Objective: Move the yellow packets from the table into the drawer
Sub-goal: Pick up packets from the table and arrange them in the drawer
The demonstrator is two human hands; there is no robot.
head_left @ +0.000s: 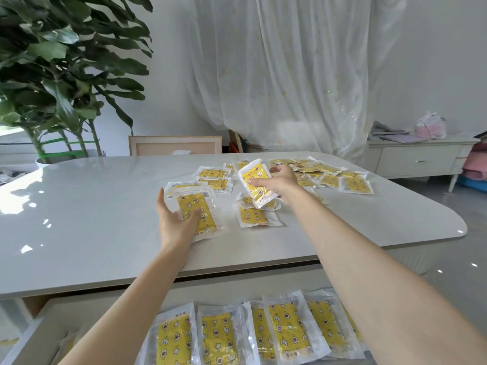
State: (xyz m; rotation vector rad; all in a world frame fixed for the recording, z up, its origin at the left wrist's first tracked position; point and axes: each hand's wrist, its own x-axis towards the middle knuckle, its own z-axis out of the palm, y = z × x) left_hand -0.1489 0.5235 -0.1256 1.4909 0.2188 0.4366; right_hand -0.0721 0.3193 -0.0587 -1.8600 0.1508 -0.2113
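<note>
A pale glossy worktop (79, 219) fills the middle of the view, and below its near edge a white drawer (50, 327) stands pulled open. Inside the drawer, a row of packets (218, 335) lies flat side by side toward its right half, each a clear wrapper over a yellow sheet printed with stars and moons; the drawer's left part shows bare white. The left hand (175, 222) holds a near packet (203, 206) at the middle of the worktop, thumb laid across its yellow face, fingers stretched straight along its left edge. The right hand (279, 180) grips a raised packet (254, 185), tilted upright above the worktop, thumb pressed on its front. More loose packets (329, 177) lie scattered and overlapping on the far right of the worktop, with a few between the hands. A leafy plant (52, 75) stands far left, and a white curtain (290, 75) hangs behind.
</note>
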